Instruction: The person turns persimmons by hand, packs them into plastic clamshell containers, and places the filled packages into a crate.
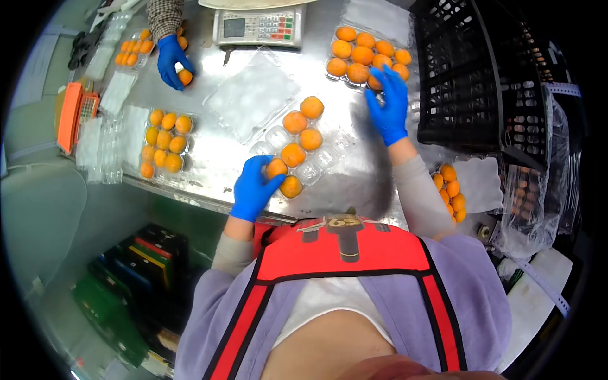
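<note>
My left hand (pixel 255 189), in a blue glove, has finger and thumb around a round orange fruit (pixel 277 168) at the near left of a clear plastic tray (pixel 308 172). Several like fruits fill the middle of this tray, while cups on both sides are bare. My right hand (pixel 389 109), also blue-gloved, reaches to the near edge of a fuller tray at the upper right. Its thumb and fingers close around an orange fruit (pixel 375 82) there; the fingers partly hide it. Other fruits (pixel 362 55) sit in rows in that tray.
A digital scale (pixel 259 27) stands at the back. Another person's blue-gloved hand (pixel 171 61) holds a fruit at the upper left. A filled tray (pixel 166 140) lies left, an open clear lid (pixel 253 95) in the middle. Black crates (pixel 459 76) rise at right; more fruit (pixel 451 190) lies below them.
</note>
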A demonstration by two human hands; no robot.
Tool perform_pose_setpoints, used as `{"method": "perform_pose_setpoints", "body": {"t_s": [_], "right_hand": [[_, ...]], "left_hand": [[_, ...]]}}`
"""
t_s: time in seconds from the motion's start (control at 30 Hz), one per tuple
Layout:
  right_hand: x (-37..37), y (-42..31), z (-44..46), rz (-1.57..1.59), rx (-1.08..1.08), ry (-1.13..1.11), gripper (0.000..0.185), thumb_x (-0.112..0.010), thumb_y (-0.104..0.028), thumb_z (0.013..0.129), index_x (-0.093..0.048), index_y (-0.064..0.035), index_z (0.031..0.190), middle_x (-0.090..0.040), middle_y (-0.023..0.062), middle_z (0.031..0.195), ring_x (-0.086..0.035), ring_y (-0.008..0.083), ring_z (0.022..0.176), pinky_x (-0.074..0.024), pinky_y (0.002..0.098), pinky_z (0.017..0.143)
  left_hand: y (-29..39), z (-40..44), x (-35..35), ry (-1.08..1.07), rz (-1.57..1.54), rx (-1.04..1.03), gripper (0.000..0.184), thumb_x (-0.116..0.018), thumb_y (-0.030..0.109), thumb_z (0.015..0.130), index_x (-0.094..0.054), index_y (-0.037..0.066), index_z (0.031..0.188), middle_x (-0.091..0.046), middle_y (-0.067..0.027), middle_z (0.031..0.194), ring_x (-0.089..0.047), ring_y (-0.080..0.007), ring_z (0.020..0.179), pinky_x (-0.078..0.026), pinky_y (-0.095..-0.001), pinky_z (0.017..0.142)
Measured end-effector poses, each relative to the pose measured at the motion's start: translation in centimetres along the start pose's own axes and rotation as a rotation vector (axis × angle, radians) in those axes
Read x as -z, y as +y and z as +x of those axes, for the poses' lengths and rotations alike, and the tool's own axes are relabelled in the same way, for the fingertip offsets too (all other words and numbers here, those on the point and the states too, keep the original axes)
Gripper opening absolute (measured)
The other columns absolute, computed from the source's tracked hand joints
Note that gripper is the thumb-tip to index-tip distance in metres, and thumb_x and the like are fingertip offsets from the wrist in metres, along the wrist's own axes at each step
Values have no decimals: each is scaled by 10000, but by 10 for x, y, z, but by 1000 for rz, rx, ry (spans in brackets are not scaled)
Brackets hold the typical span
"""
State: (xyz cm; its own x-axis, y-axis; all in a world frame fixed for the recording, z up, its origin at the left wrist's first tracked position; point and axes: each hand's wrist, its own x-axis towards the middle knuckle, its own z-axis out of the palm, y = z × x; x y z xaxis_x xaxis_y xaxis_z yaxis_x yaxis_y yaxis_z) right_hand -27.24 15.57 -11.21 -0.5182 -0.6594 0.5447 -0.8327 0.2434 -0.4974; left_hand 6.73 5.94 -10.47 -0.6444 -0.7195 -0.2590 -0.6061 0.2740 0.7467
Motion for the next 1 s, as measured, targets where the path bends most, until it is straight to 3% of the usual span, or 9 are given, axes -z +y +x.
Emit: {"method": "perform_pose_setpoints", "body": {"t_s": [0.03, 0.1, 0.13, 0.2, 0.3, 0.43, 0.6, 0.73, 1.0], "right_hand": [[10, 11, -10, 61, -74, 70, 451, -640, -137, 770, -530, -107, 1206, -507, 107, 1257, -452, 280, 1182, -360, 390, 971], [17, 45, -35, 122, -148, 142, 457, -640, -100, 777, -517, -79, 1216, -514, 115, 1246, -466, 261, 1168, -386, 364, 951], [13, 64, -53, 299, -408, 206, 450, -628, -93, 794, -502, -54, 1224, -533, 107, 1213, -502, 231, 1110, -414, 335, 906], [16, 78, -61, 474, -666, 271, 443, -617, -86, 812, -486, -29, 1231, -552, 98, 1179, -538, 202, 1051, -443, 306, 861], [29, 70, -40, 923, -1173, 101, 400, -575, -86, 824, -491, 4, 1205, -599, 62, 907, -571, 134, 737, -474, 235, 670], [28, 81, -27, 1026, -1283, -1, 276, -545, -90, 830, -550, 1, 1090, -574, 42, 825, -559, 135, 732, -468, 230, 666], [41, 82, -39, 1229, -1068, -212, 130, -512, -91, 833, -576, -32, 929, -550, 25, 779, -518, 109, 681, -430, 207, 599], [69, 44, -54, 1401, -1399, -194, 225, -509, -87, 832, -562, -52, 1048, -542, -3, 813, -489, 65, 646, -391, 156, 506], [91, 23, -85, 1436, -1323, -238, 451, -483, -59, 786, -454, -3, 1232, -533, 16, 819, -466, 62, 596, -379, 153, 480]], "left_hand": [[5, 3, 9, -14, 70, -15, 453, -729, 356, 733, -584, 124, 1093, -575, -93, 1071, -602, -255, 912, -486, -343, 777], [9, 12, 22, -46, 103, -23, 428, -716, 370, 743, -606, 125, 1077, -592, -98, 1043, -606, -256, 911, -487, -342, 773], [9, 17, 25, -74, 131, -27, 408, -703, 384, 754, -627, 126, 1060, -609, -103, 1015, -609, -258, 911, -488, -341, 769], [14, 27, 28, -36, 153, -83, 395, -692, 390, 763, -649, 116, 1044, -632, -102, 969, -619, -253, 874, -488, -334, 763], [32, 43, 29, 10, 25, -110, 314, -697, 221, 791, -646, 66, 1060, -661, -61, 959, -582, -138, 781, -466, -267, 699], [46, 59, 14, -55, -308, -112, 379, -709, 242, 774, -613, 77, 1101, -624, -47, 955, -555, -112, 690, -480, -257, 691], [66, 94, -1, -61, -353, -178, 469, -698, 262, 786, -554, 79, 1193, -598, -74, 1049, -563, -129, 790, -483, -275, 749], [86, 147, -20, -100, -411, -137, 643, -679, 346, 791, -442, 55, 1312, -543, -155, 1191, -561, -212, 990, -461, -325, 861], [133, 204, -70, -331, -484, 167, 723, -540, 506, 837, -375, 35, 1359, -494, -184, 1272, -477, -262, 1161, -382, -382, 975]]}}
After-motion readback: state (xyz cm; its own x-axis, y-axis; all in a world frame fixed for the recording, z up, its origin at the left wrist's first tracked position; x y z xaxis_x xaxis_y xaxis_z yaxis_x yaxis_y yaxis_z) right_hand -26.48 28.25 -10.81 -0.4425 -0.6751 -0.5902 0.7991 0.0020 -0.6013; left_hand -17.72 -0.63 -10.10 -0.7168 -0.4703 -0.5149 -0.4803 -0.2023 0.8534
